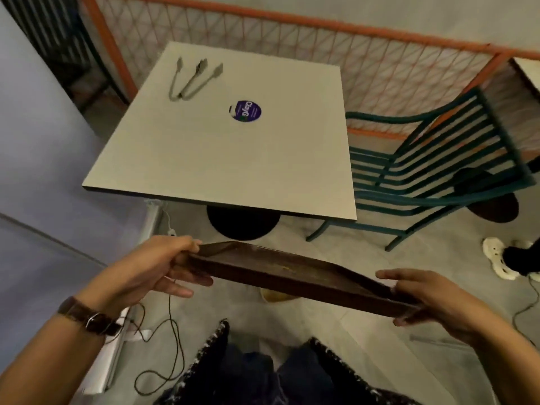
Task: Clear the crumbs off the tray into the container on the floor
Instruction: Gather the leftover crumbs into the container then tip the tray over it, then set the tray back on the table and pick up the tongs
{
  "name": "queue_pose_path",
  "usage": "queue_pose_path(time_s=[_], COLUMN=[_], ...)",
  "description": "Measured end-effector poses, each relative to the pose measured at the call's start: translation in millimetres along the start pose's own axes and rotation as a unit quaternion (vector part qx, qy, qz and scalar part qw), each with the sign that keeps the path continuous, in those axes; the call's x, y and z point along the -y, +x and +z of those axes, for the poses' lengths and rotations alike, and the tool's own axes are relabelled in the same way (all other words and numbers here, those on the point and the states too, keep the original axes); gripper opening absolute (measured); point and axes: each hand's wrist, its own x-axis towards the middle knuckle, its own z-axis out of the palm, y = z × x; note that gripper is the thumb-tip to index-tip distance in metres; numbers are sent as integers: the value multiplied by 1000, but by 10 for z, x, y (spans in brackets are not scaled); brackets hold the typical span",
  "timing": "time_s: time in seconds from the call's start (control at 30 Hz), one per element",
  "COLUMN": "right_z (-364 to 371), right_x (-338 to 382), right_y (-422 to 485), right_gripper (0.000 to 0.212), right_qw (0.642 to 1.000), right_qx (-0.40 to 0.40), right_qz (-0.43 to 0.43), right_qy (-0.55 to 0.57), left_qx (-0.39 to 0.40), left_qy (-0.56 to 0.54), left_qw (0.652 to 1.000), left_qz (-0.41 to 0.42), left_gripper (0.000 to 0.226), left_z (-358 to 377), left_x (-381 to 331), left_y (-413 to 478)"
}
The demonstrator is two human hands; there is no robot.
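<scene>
A dark brown wooden tray (263, 263) hangs in the air in front of me, tilted so its far edge is up and its inside faces away from me. My left hand (163, 267) grips its left end. My right hand (432, 299) grips its right end. A few pale crumbs (285, 268) lie on the tray's inner surface. Below the tray, on the floor, part of a pale round container (274, 295) shows under the tray's lower edge; most of it is hidden by the tray.
A white square table (233, 159) on a black round base stands ahead, with metal tongs (193, 80) and a purple sticker on it. A teal metal chair (432, 171) is at the right. Cables (172, 331) lie on the floor at left. Someone's shoe (499, 258) is at far right.
</scene>
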Motion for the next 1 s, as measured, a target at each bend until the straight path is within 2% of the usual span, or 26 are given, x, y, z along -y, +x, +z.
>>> queue_pose_path(time_s=[0.1,0.2,0.3,0.4,0.5,0.63,0.73,0.8,0.9,1.0], right_z=[133,291,546,859,1262,1781,2028,2137,2159,1886], right_x=[277,508,653,725,714,747,858,926,1001,1068], right_y=[-430,-697,-699,-448,13,551,807,1002,1265,1440], right_gripper=[28,31,31,27,29,28,23,25,30,54], right_qw=[997,985,977,968,966,962,967,977,990,995], right_qx=[-37,-70,-102,-141,-168,-200,-169,-129,-63,-43], right_qz=[-65,-140,-173,-176,-145,-133,-124,-112,-91,-83], right_qy=[32,66,76,106,130,128,145,132,83,28], left_qx=[2,-12,-33,-66,-90,-70,-48,-64,-111,-165], left_qy=[0,-16,-58,-129,-223,-258,-247,-234,-206,-126], left_qw=[998,994,991,982,961,956,966,970,970,974], left_qz=[63,106,113,122,135,123,51,32,62,92], left_gripper=[44,29,33,35,40,58,65,65,65,61], left_z=[-305,-561,-704,-805,-816,-536,-147,9,-72,-405], left_x=[-217,-332,-333,-274,-168,92,286,353,308,208], left_y=[-318,-399,-270,-21,241,543,731,867,1083,1285])
